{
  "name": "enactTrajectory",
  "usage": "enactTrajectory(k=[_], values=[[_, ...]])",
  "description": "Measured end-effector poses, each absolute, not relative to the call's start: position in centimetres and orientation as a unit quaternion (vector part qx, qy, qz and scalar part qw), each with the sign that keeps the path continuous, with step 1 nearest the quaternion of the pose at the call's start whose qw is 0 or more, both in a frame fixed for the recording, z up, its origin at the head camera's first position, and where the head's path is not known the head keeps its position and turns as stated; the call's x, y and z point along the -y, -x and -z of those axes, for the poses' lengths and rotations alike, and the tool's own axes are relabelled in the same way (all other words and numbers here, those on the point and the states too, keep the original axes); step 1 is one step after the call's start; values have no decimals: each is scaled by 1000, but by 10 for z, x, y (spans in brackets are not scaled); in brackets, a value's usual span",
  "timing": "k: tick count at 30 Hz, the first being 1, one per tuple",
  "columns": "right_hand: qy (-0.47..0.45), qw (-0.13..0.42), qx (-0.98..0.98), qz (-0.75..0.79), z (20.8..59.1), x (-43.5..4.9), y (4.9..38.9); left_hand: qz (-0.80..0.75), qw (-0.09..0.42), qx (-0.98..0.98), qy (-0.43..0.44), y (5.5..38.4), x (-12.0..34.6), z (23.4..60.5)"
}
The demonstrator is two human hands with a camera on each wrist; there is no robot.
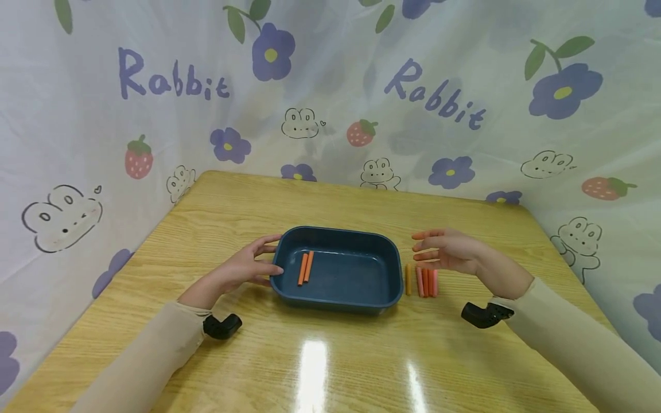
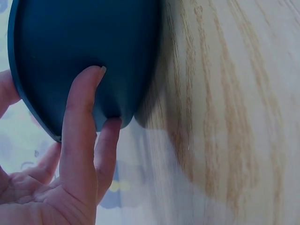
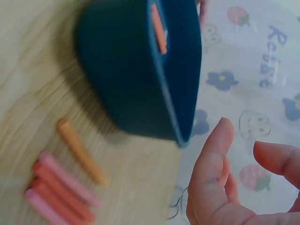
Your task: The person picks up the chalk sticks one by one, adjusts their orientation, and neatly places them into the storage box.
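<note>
Grasping blue tray (image 1: 351,276) by its left end w/ L hand (image 1: 238,271), thumb at rim, other fingers against outer wall. Holding R hand (image 1: 454,252) over table (image 1: 361,361), just beyond right end of tray, fingers released and relaxed, w/ nothing b/w thumb and fingers.

Finding loose sticks also to the right of tray: yellow-orange stick (image 1: 408,280) just beside its right end, then row of four sticks (image 1: 426,283), pink and red, a bit further out. From R hand, lying below and toward tray's near side, so prob. calling for a small reach down and back. Running w/ long axes from tray's far side to near side, approx. parallel to its short right end. Judging R hand as much nearer than L hand, placed at tray's opposite end.

Seeing also two orange sticks (image 1: 302,269) inside tray, near its left end, side by side, slightly slanted.

Reading "Rabbit" twice on cloth (image 1: 330,57) behind tray: once above left, once above right. Cannot make out any brand or label on tray or sticks.
</note>
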State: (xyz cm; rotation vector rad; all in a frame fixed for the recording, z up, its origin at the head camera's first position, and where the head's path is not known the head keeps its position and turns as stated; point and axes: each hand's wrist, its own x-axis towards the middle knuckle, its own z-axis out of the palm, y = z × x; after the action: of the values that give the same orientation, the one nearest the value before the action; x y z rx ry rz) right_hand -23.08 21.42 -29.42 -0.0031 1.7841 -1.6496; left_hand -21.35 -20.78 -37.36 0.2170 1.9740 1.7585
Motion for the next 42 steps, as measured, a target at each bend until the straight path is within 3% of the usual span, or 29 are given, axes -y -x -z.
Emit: enactTrajectory(k=[22,32,42], values=[[-52,301,-681,665,371,-289,212,-641,239,-725,-73,214,207,373],[-68,246,-742,620,383,-285,214,-642,239,-725,-72,216,209,375],[-85,236,-797,550,383,-267,220,-641,238,-725,-78,215,209,375]])
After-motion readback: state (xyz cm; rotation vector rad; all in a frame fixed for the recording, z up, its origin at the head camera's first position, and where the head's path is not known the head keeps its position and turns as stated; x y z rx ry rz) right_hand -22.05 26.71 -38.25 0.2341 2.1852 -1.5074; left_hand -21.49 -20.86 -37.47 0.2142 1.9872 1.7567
